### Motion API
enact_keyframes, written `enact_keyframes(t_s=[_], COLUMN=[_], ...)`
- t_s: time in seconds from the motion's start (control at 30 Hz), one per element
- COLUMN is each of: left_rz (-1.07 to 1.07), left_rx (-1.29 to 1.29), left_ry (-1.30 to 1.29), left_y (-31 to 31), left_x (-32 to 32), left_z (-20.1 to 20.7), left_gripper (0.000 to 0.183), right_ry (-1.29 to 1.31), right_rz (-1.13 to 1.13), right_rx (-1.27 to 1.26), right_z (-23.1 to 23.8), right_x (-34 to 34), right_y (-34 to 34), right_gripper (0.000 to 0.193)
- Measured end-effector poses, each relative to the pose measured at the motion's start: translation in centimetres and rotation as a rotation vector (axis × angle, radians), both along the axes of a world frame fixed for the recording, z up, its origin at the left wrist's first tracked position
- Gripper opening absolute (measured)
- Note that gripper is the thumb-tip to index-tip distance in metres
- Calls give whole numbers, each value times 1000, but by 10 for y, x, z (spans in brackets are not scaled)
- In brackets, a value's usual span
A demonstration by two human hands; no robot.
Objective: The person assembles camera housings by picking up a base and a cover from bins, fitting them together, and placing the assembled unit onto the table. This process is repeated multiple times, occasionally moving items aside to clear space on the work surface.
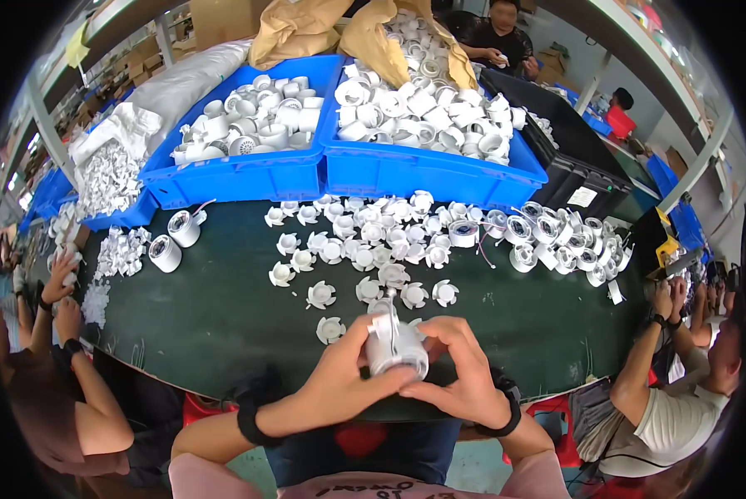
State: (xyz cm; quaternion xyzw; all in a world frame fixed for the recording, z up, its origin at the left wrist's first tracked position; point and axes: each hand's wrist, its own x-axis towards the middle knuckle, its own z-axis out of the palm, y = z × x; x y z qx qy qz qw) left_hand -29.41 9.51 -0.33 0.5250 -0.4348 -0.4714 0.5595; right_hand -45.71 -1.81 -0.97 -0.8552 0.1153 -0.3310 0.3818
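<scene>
Close to the table's near edge, a white cylindrical housing (396, 349) with a wire along its side is held between my hands. My left hand (345, 366) closes round its left side, thumb low on it. From the right, my right hand (464, 368) grips it with thumb and fingers; some fingertips are hidden behind the part. Just beyond my hands lie small white fan wheels (321, 294) with curved blades, thickly scattered toward the bins. A pile of white cylinders with wires (566, 243) sits to the right. Two more white cylinders (165, 254) stand at the left.
Two blue bins (240, 185) full of white plastic parts line the far side of the green table (215, 316). A black crate (585, 179) adjoins them at the right. Small white pieces (123, 251) lie at left. Co-workers sit on both sides; another person is behind the bins.
</scene>
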Motion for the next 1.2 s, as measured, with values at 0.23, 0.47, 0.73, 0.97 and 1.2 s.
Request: enact_keyframes(t_s=[0.23, 0.47, 0.73, 0.97, 1.2], left_rz=[-44, 64, 531, 719, -51], left_rx=[-60, 141, 149, -9, -458], left_ry=[-200, 132, -537, -1178, -1044], left_y=[38, 61, 91, 72, -61], left_x=[-9, 26, 168, 151, 7], left_z=[-16, -25, -47, -32, -29], left_gripper=[61, 51, 26, 34, 44], right_ry=[186, 336, 674, 1076, 1177], right_rz=[293, 260, -630, -518, -367], right_rx=[357, 433, -625, -679, -705], right_z=[-13, -20, -23, -18, -21], right_x=[-15, -19, -70, -41, -56], right_y=[22, 17, -189, -236, -221], right_gripper=[69, 65, 51, 57, 67])
